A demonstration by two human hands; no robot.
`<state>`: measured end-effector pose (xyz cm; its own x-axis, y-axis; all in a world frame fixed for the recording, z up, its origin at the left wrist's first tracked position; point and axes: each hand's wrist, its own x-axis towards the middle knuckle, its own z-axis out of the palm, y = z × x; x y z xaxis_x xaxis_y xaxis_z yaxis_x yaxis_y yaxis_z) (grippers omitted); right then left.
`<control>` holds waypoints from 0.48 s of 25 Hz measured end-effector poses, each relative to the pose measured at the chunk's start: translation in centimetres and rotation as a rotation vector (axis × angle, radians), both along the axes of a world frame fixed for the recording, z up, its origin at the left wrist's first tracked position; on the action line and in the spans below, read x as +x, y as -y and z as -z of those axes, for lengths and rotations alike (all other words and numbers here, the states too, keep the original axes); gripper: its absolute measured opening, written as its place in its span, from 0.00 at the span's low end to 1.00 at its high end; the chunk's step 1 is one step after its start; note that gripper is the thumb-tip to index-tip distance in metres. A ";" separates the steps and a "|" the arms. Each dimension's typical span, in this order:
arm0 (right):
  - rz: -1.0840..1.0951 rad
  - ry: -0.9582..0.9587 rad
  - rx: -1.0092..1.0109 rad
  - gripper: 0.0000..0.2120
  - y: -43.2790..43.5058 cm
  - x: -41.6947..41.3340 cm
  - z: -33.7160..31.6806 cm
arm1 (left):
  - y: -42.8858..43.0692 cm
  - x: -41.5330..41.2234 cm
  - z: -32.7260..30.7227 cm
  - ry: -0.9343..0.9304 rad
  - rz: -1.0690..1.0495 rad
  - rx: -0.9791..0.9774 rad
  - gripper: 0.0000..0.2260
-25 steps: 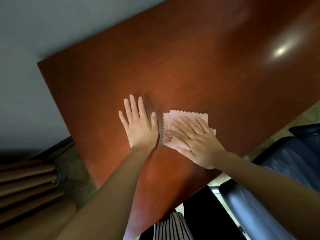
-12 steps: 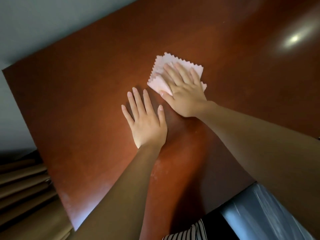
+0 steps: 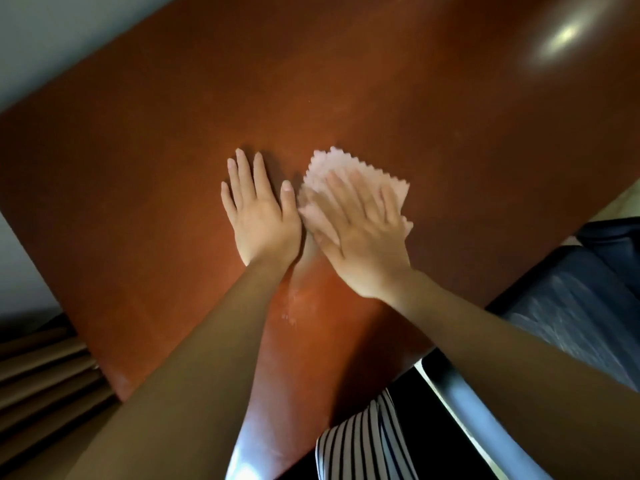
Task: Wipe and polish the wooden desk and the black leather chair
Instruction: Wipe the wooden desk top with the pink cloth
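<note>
Nearest, a striped garment (image 3: 363, 441) and the black leather chair (image 3: 568, 306) sit at the wooden desk's (image 3: 346, 81) near edge, the chair untouched. A pale smear (image 3: 298, 296) marks the wood between the forearms. The left hand (image 3: 263, 220) lies flat on bare wood, fingers straight and close together, probably bracing the reach. Just beside it, the right hand (image 3: 360, 233), blurred, presses the pink cloth (image 3: 391, 187) flat under straight, slightly spread fingers, spreading the pressure for wiping. Beyond, a light reflection (image 3: 561, 36) shows polished wood. No container is in view.
</note>
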<state>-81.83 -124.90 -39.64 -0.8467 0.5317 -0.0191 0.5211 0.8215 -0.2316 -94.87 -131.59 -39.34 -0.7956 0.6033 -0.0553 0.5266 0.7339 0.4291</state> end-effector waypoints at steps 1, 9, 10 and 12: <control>-0.029 -0.022 0.034 0.27 1.5 1.8 0.1 | 0.4 -0.1 -0.2 0.031 0.053 0.066 0.26; -0.297 -0.007 -0.010 0.22 11.8 9.4 -0.4 | 5.0 2.4 -1.5 0.272 0.318 0.189 0.24; -0.310 -0.003 -0.015 0.21 12.4 10.0 -0.3 | 5.5 3.2 -1.5 0.259 0.344 0.168 0.24; -0.310 0.047 -0.007 0.20 12.1 11.5 -0.3 | 5.9 4.6 -1.4 0.236 0.389 0.121 0.25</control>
<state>-70.35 -137.05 -39.31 -0.9667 0.2475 -0.0646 0.2558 0.9415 -0.2195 -90.31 -137.50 -37.94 -0.4837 0.8672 -0.1180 0.6303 0.4387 0.6405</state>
